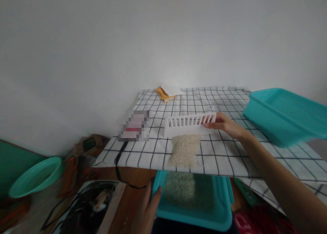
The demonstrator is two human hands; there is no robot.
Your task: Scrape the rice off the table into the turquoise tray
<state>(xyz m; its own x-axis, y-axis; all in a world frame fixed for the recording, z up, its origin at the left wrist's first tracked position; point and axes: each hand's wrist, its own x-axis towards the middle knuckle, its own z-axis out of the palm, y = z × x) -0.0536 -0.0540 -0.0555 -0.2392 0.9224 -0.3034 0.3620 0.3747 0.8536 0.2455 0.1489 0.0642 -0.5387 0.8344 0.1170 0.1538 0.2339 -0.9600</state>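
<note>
My right hand (221, 125) grips the right end of a white slotted plastic rack (189, 125), fingers through or behind its slots. The rack stands upright on the checked cloth, just behind a flat heap of pale rice-like grains (185, 150). At the table's front edge, my left hand (150, 205) is closed on the left rim of a turquoise tray (194, 217), thumb on the inner side. More pale grains (180, 189) lie in the tray, brighter on the left and shaded on the right.
A larger turquoise bin (270, 120) is tilted at the table's right. A yellow-and-white packet (166, 93) lies at the back, and a blurred-out phone-like object (134, 127) on the left. Below left are a green basin (38, 178) and an open black case (89, 206).
</note>
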